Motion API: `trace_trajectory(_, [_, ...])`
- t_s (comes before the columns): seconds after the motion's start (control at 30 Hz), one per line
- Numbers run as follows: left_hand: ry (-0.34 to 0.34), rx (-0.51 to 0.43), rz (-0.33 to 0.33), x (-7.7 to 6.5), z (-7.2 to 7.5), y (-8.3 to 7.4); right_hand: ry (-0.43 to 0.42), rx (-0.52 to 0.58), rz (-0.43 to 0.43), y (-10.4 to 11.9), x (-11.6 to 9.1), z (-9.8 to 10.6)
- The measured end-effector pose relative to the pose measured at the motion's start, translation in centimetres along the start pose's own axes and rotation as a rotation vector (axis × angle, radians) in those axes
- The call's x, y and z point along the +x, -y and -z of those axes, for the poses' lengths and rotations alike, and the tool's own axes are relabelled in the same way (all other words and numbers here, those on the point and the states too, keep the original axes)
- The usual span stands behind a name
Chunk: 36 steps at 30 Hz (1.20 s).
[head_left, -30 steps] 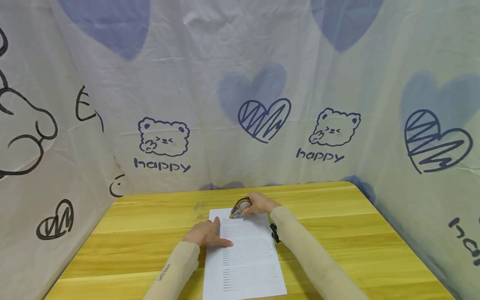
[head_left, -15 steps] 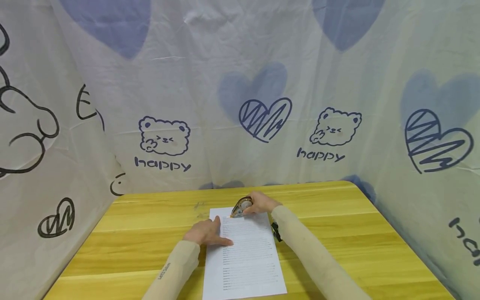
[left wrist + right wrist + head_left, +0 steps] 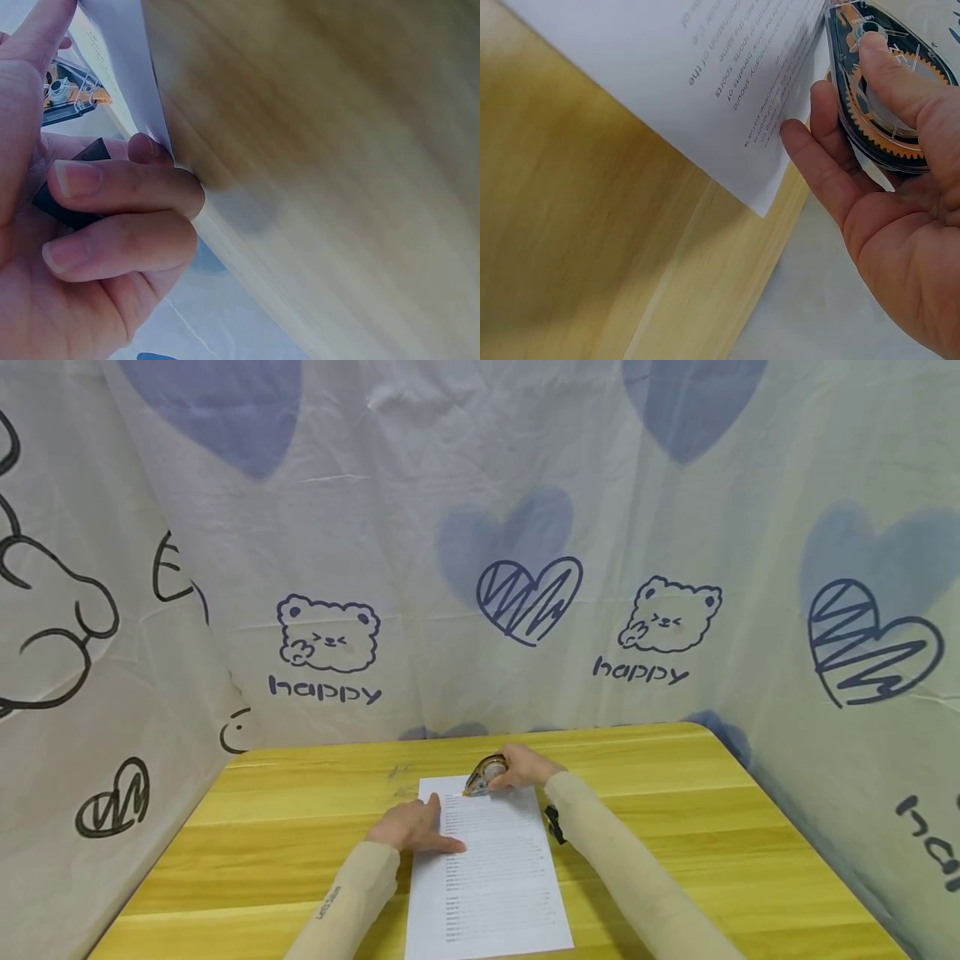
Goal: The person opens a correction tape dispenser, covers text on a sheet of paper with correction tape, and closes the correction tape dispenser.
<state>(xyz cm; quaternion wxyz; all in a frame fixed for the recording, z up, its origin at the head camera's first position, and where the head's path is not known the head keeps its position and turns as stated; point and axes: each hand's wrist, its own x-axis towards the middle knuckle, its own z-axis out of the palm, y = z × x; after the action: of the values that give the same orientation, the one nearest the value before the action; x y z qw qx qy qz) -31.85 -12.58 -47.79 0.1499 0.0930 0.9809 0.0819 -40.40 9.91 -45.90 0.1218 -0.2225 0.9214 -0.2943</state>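
A printed sheet of paper [image 3: 502, 893] lies on the table. My right hand [image 3: 527, 766] grips a correction tape dispenser [image 3: 489, 772], its tip down at the top lines of print. In the right wrist view, the thumb lies across the clear case, and orange gears show inside. My left hand [image 3: 411, 827] rests on the sheet's left side, thumb and index finger spread over the paper. The left wrist view shows its other fingers [image 3: 127, 187] curled over a small flat black piece [image 3: 71, 206], partly hidden against the palm.
The wooden table [image 3: 262, 843] extends on both sides of the sheet, and its rounded far edge meets a printed curtain [image 3: 420, 543]. More curtain hangs at left and right. A black band-like item [image 3: 553, 823] sits at the right wrist.
The correction tape dispenser has moved slightly to the right along the top of the sheet, with my right hand. My left hand and the paper have stayed in place.
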Motion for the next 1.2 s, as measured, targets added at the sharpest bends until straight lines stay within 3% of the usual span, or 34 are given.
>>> trace_trajectory(1.2, [-0.016, -0.013, -0.02, -0.17, -0.1, 0.14, 0.004, 0.025, -0.041, -0.67, -0.53, 0.22])
